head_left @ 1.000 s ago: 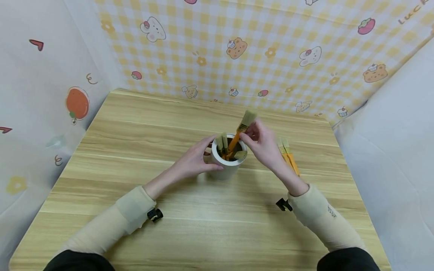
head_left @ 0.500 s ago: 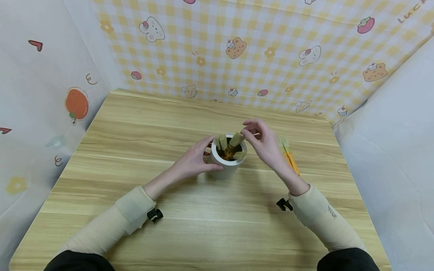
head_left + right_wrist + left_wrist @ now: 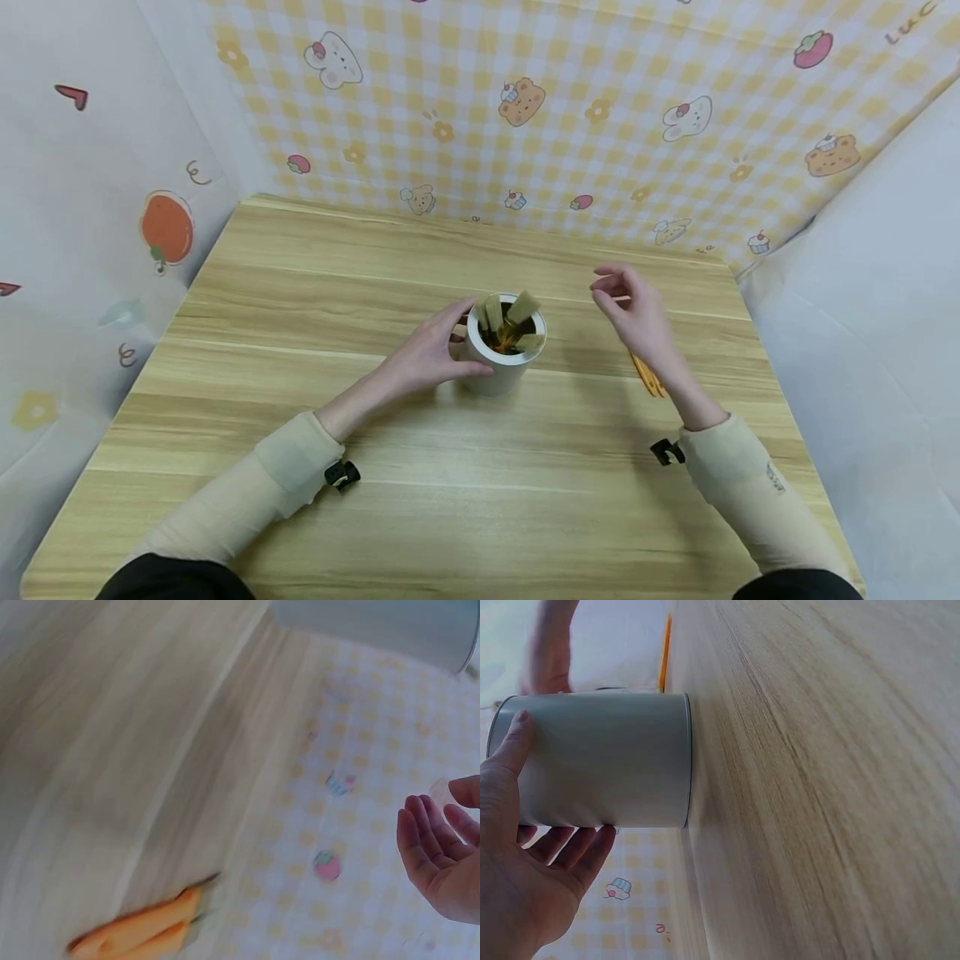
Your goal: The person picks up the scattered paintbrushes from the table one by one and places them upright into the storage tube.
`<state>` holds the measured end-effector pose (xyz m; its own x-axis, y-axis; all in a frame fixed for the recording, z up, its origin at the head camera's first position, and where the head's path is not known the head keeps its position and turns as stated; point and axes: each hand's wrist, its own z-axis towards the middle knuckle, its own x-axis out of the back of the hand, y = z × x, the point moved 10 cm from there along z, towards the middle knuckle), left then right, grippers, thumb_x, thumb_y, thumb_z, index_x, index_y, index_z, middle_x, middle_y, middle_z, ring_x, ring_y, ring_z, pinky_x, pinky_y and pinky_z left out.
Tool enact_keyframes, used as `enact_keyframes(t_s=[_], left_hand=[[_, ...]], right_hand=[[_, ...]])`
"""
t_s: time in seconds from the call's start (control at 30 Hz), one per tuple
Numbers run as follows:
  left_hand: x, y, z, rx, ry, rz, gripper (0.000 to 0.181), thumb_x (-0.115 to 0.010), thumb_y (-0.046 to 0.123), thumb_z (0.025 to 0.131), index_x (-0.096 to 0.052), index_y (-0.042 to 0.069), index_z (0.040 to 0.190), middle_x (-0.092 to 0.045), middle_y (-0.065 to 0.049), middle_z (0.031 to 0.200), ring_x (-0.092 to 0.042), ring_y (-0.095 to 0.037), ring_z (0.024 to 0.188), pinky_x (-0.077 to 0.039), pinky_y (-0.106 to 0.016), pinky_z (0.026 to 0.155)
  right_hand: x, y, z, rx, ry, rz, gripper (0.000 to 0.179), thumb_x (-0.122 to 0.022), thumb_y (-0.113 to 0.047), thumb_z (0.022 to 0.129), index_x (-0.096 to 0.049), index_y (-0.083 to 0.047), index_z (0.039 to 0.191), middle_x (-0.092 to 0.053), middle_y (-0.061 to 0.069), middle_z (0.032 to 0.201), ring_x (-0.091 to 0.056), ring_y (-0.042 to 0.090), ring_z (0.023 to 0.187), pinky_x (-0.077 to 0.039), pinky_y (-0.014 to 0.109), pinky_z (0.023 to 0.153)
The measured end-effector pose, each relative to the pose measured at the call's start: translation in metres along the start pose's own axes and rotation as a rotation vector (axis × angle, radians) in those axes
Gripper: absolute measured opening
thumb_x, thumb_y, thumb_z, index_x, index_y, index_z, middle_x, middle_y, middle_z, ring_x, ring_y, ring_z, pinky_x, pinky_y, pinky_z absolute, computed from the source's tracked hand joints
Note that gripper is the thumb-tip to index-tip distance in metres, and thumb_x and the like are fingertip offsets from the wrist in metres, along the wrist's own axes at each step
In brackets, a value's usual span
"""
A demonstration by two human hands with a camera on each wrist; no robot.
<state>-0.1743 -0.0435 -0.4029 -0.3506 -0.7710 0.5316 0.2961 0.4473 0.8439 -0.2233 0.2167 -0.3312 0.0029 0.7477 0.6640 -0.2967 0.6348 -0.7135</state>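
Note:
A white cylindrical pot (image 3: 497, 382) stands upright on the table. My left hand (image 3: 422, 357) grips its left side, with the thumb in front and the fingers behind, as the left wrist view shows on the pot wall (image 3: 607, 761). Several paintbrushes (image 3: 522, 307) stand in it, pale bristles up, their orange handles mostly hidden inside. To the right of the pot, my right hand (image 3: 639, 317) hovers above the table with loosely bent fingers and nothing held. Below that hand lie orange-handled paintbrushes (image 3: 648, 375), partly covered by it; two handles (image 3: 142, 930) show in the right wrist view.
The wood-grain table (image 3: 450, 517) reaches back to a yellow checked cloth wall (image 3: 480, 125). White sheets (image 3: 870, 333) hang at both sides. A black clip-like piece (image 3: 343, 475) sits at each cuff.
A paintbrush pinched by my right hand has dropped into the pot, bristles up. The right hand has let go and moved right, over the brushes on the table. My left hand stays put.

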Motion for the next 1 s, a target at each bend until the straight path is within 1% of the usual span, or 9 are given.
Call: enact_keyframes(t_s=[0.07, 0.13, 0.2, 0.27, 0.33, 0.4, 0.63, 0.77, 1.0], left_hand=[[0.0, 0.0, 0.0, 0.002, -0.002, 0.002, 0.105, -0.091, 0.038, 0.078, -0.029, 0.02, 0.162, -0.046, -0.009, 0.158, -0.064, -0.031, 0.124, -0.06, -0.044, 0.1], [0.0, 0.0, 0.0, 0.001, -0.005, -0.001, 0.105, -0.09, 0.038, 0.078, -0.029, 0.02, 0.162, -0.046, -0.009, 0.158, -0.064, -0.031, 0.125, -0.06, -0.043, 0.101], [0.0, 0.0, 0.0, -0.002, -0.007, -0.006, 0.105, -0.09, 0.037, 0.079, -0.029, 0.02, 0.162, -0.046, -0.008, 0.158, -0.063, -0.031, 0.127, -0.06, -0.043, 0.101], [0.0, -0.001, 0.001, -0.006, -0.009, -0.013, 0.105, -0.09, 0.037, 0.079, -0.029, 0.019, 0.162, -0.046, -0.008, 0.158, -0.061, -0.03, 0.128, -0.06, -0.042, 0.101], [-0.001, 0.0, 0.001, -0.006, -0.01, -0.015, 0.105, -0.09, 0.036, 0.079, -0.029, 0.019, 0.162, -0.046, -0.008, 0.158, -0.061, -0.029, 0.129, -0.06, -0.041, 0.102], [-0.001, -0.001, 0.001, -0.003, -0.01, -0.013, 0.105, -0.091, 0.037, 0.079, -0.029, 0.021, 0.162, -0.046, -0.007, 0.158, -0.061, -0.028, 0.129, -0.06, -0.041, 0.102], [0.0, -0.002, 0.001, -0.002, -0.001, 0.004, 0.106, -0.091, 0.039, 0.078, -0.028, 0.024, 0.162, -0.045, -0.008, 0.159, -0.064, -0.03, 0.124, -0.06, -0.043, 0.101], [0.0, -0.003, 0.001, 0.0, 0.003, 0.017, 0.107, -0.091, 0.041, 0.077, -0.028, 0.021, 0.162, -0.046, -0.009, 0.159, -0.065, -0.03, 0.123, -0.06, -0.044, 0.1], [0.0, -0.002, 0.002, -0.005, 0.001, 0.008, 0.108, -0.091, 0.04, 0.077, -0.028, 0.018, 0.162, -0.045, -0.009, 0.16, -0.063, -0.029, 0.126, -0.06, -0.042, 0.101]], right_hand=[[0.004, 0.018, -0.003, -0.026, -0.024, -0.05, 0.034, -0.061, -0.01, 0.103, -0.06, -0.002, 0.135, -0.071, 0.023, 0.115, -0.066, 0.024, 0.099, -0.047, 0.003, 0.076], [0.007, 0.034, -0.006, -0.053, -0.053, -0.092, 0.036, -0.061, -0.007, 0.102, -0.059, 0.0, 0.137, -0.07, 0.026, 0.117, -0.068, 0.032, 0.102, -0.05, 0.007, 0.078], [0.009, 0.049, -0.011, -0.078, -0.083, -0.124, 0.039, -0.061, -0.005, 0.101, -0.057, 0.002, 0.14, -0.07, 0.028, 0.119, -0.068, 0.038, 0.105, -0.058, 0.02, 0.082], [0.01, 0.061, -0.016, -0.099, -0.11, -0.164, 0.042, -0.062, -0.005, 0.101, -0.056, 0.002, 0.141, -0.069, 0.029, 0.12, -0.069, 0.042, 0.107, -0.063, 0.038, 0.085], [0.01, 0.072, -0.022, -0.118, -0.14, -0.188, 0.044, -0.062, -0.003, 0.1, -0.054, 0.003, 0.143, -0.069, 0.03, 0.122, -0.069, 0.045, 0.108, -0.061, 0.055, 0.089], [0.01, 0.081, -0.027, -0.133, -0.165, -0.21, 0.047, -0.063, -0.003, 0.1, -0.052, 0.003, 0.145, -0.068, 0.031, 0.124, -0.069, 0.047, 0.109, -0.058, 0.062, 0.091], [0.006, 0.103, -0.037, -0.194, -0.239, -0.235, 0.054, -0.063, -0.005, 0.101, -0.044, 0.003, 0.151, -0.063, 0.033, 0.132, -0.066, 0.05, 0.114, -0.058, 0.064, 0.092], [0.004, 0.111, -0.04, -0.234, -0.274, -0.253, 0.058, -0.063, -0.007, 0.101, -0.04, 0.001, 0.154, -0.061, 0.033, 0.135, -0.065, 0.049, 0.117, -0.058, 0.063, 0.093], [0.001, 0.116, -0.042, -0.24, -0.31, -0.279, 0.064, -0.067, 0.0, 0.096, -0.039, 0.004, 0.154, -0.06, 0.035, 0.134, -0.066, 0.05, 0.115, -0.058, 0.061, 0.094]])
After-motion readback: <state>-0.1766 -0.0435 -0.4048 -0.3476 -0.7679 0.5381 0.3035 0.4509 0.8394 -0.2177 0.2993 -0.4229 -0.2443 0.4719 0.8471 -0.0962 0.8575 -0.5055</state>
